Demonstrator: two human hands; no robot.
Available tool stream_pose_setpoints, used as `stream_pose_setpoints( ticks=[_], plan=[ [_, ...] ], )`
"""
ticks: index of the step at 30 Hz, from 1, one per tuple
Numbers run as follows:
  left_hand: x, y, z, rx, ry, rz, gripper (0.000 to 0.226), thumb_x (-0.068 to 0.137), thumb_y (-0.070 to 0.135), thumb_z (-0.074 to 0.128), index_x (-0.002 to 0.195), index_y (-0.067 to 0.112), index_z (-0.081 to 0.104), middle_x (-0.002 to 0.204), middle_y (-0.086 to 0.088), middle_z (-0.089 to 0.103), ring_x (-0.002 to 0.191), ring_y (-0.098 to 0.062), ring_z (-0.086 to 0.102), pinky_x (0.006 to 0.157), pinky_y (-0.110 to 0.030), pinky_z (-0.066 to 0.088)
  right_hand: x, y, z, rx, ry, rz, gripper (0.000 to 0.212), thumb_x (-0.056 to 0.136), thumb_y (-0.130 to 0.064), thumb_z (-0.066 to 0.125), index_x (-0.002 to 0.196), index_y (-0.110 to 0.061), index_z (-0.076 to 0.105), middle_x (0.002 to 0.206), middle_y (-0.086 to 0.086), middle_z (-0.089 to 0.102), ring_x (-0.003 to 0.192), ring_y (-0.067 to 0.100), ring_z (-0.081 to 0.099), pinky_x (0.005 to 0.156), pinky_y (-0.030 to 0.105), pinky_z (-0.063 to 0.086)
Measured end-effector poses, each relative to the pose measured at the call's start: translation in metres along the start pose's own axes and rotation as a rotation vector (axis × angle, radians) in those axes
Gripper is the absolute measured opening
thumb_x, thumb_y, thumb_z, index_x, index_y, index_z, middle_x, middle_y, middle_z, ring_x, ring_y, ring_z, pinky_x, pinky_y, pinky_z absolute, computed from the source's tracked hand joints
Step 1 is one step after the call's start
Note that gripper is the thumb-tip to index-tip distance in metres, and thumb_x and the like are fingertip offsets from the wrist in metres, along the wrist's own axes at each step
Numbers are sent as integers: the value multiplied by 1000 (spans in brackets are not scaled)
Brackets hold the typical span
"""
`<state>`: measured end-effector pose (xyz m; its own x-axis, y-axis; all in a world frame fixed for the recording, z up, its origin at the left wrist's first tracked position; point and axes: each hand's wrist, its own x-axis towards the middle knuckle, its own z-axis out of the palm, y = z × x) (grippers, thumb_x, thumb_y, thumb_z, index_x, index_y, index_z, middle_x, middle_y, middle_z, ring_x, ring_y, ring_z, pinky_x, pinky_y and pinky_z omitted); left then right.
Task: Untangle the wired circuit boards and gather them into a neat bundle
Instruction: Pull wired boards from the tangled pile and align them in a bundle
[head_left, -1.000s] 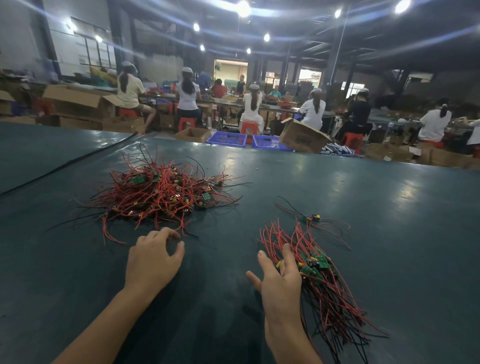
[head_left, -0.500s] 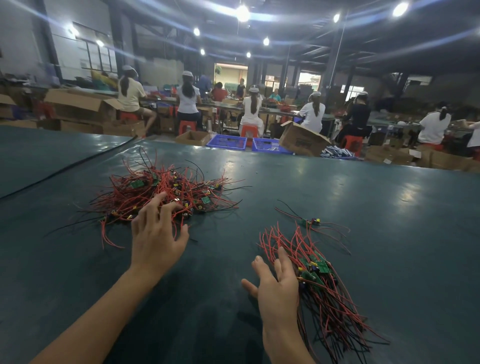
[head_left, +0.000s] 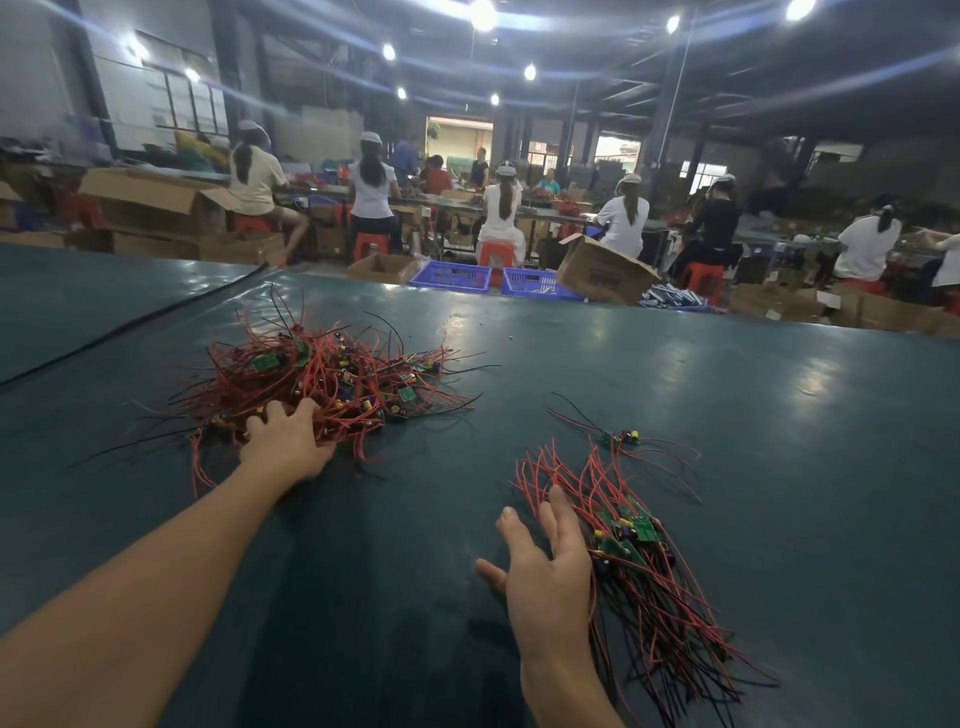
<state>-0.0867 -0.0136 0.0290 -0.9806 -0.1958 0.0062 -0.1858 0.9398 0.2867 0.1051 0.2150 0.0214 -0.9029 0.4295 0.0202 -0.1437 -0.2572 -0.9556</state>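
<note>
A tangled pile of red and black wires with small green circuit boards (head_left: 332, 379) lies on the dark green table (head_left: 675, 374) at the left. My left hand (head_left: 283, 441) rests on the pile's near edge, its fingertips buried among the wires, so their grip is hidden. At the right lies a roughly aligned bundle of wired boards (head_left: 639, 561). My right hand (head_left: 545, 566) lies flat beside this bundle's left edge, fingers straight and spread, holding nothing. One single wired board (head_left: 621, 437) sits apart just beyond the bundle.
A black cable (head_left: 130, 327) runs along a seam at the table's far left. Beyond the far edge stand two blue crates (head_left: 452, 275), cardboard boxes (head_left: 602, 270) and several seated workers at benches.
My left hand has reached forward from the bare table onto the tangled pile and sunk its fingers into it. My right hand has stayed beside the bundle, spreading slightly.
</note>
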Motion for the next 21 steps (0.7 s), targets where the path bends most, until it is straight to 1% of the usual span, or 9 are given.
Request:
stream_pose_setpoints(
  ticks=[3,5,8,12,14,16,17,19,21],
  plan=[
    [-8,-5,7,-56,7,61,49,96,33,49,139,19,31,141,-22,29,128,-46,27,103,-52,32,-1,-1,-1,2,1,-1,64,94,-16,62,151,-27,32,151,-5,36,91,-6,64,63,22,56],
    [-15,-11,14,-64,86,86,42,98,27,44,136,11,34,134,-25,38,123,-46,33,103,-50,29,-1,-2,-2,-2,1,-1,64,94,-16,62,150,-28,33,150,-6,37,90,-5,64,62,22,56],
    [-28,-22,22,-71,214,146,26,99,20,42,116,1,46,118,-25,53,112,-42,45,100,-47,30,-2,-2,-2,-20,-1,-8,63,94,-16,62,149,-28,33,149,-5,38,94,2,65,61,22,56],
    [-50,-31,19,-117,263,206,19,99,14,41,93,1,53,92,-18,59,93,-37,54,91,-44,33,-2,-3,-3,-32,-1,-6,64,95,-15,61,150,-27,32,148,-5,39,100,7,63,60,22,56],
    [-63,-36,16,-147,273,197,20,99,14,42,88,2,52,85,-15,59,84,-35,52,89,-45,37,-2,-3,-3,-39,-2,-4,63,95,-15,61,150,-27,32,148,-5,39,99,7,63,59,22,56],
    [-76,-40,14,-176,225,199,20,100,15,42,82,7,48,79,-10,57,78,-30,47,88,-44,38,-2,-2,-3,-42,-3,-3,63,94,-14,61,149,-26,33,147,-4,40,99,7,63,59,23,56],
    [-81,-41,13,-176,196,190,19,100,17,42,85,8,48,83,-10,59,82,-29,47,88,-43,38,-2,-2,-3,-42,-4,-1,63,94,-14,61,149,-26,33,147,-4,40,99,7,63,59,23,56],
    [-92,-40,10,-75,166,135,21,98,31,43,102,11,49,104,-10,60,99,-29,48,90,-41,40,-3,-2,-3,-40,-6,5,63,95,-14,61,149,-25,33,147,-4,40,100,8,63,59,23,56],
    [-100,-37,10,109,171,107,43,90,50,45,122,20,44,128,-9,49,116,-30,45,98,-43,36,-3,-3,-3,-36,-7,6,62,95,-14,61,149,-25,33,147,-4,40,101,9,63,58,22,56]
  ],
)
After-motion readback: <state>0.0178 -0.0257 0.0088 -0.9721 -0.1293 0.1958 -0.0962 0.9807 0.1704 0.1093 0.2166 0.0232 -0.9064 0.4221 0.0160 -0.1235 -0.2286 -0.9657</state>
